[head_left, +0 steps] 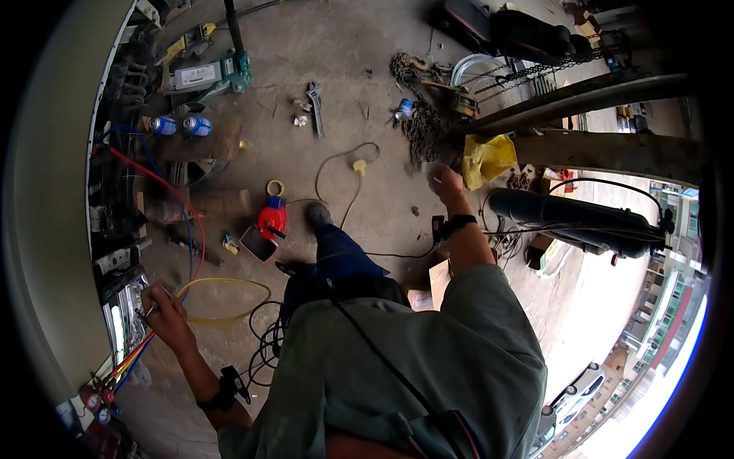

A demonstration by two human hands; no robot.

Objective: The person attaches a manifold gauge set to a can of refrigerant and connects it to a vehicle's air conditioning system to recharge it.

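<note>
My left hand (168, 317) is closed, low on the left beside a vehicle's headlamp (122, 321). A small metallic piece shows at its fingertips, too small to name. Red, blue and yellow hoses (229, 281) run close by that hand. Stretched out to the upper right, my right hand (446, 186) is smeared by motion. Something pale shows at its fingertips, but whether it is held is unclear. Just right of it lies a crumpled yellow bag (488, 159), against a steel beam (612, 157). A heap of chain (420, 134) is above that hand.
A red pump (271, 219) stands near my foot. Two blue cans (196, 125) stand at upper left, near a green floor jack (206, 75); another can (404, 109) lies by the chain. An adjustable wrench (315, 111) and cable (344, 153) lie ahead. A dark gas cylinder (573, 220) lies right.
</note>
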